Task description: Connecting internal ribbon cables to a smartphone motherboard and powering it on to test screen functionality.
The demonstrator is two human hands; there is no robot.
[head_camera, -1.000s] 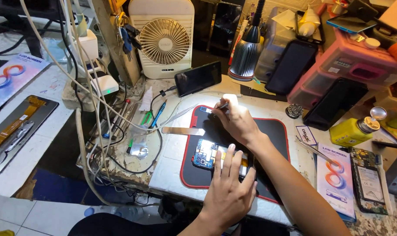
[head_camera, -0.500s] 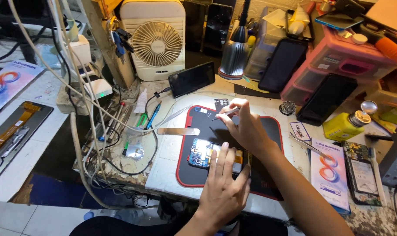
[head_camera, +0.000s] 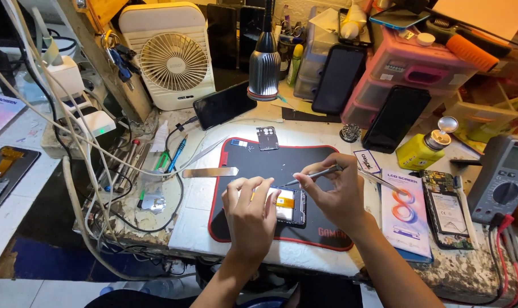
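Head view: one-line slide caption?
Left hand steadies an opened phone on a black mat; right hand works tweezers into it.

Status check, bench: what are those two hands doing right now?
Left hand pinning the opened phone on the black mat. Right hand holding tweezers, tip at the phone. Nothing blocking.
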